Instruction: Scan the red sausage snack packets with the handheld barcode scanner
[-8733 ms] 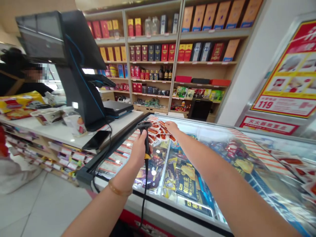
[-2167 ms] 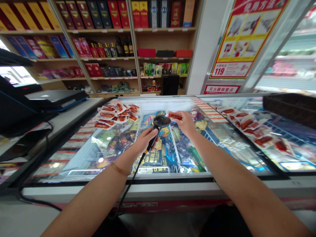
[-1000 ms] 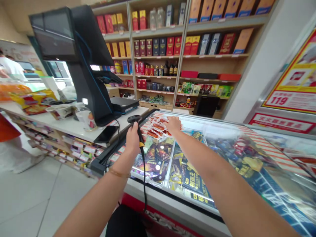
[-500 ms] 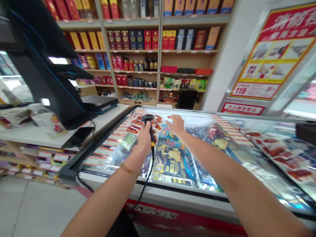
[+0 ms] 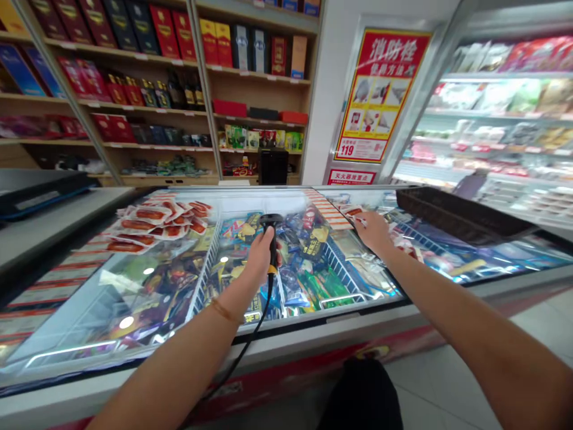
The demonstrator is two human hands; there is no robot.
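Note:
My left hand (image 5: pixel 264 254) is closed around the handle of a black barcode scanner (image 5: pixel 271 220), holding it upright over the freezer's glass top. Its cord (image 5: pixel 257 325) hangs down toward me. My right hand (image 5: pixel 375 230) is stretched out to the right, fingers slightly bent and apart, above some packed sausages (image 5: pixel 405 246). Whether its fingertips touch a pack is unclear. To the left, a pile of vacuum-packed sausages (image 5: pixel 154 222) lies on the glass. Under the glass are baskets with colourful frozen packets (image 5: pixel 317 242).
A long dark tray (image 5: pixel 461 212) rests on the freezer's right side. A black flat device (image 5: pixel 40 190) stands on the left counter. Behind are shelves of boxes and bottles (image 5: pixel 174 89), a red fire-hydrant poster (image 5: pixel 380 95) and a chilled display (image 5: pixel 496 113).
The view has swung right. My right hand has moved from near the left sausage pile to the packs on the right. My left hand still holds the scanner, now farther from the left pile.

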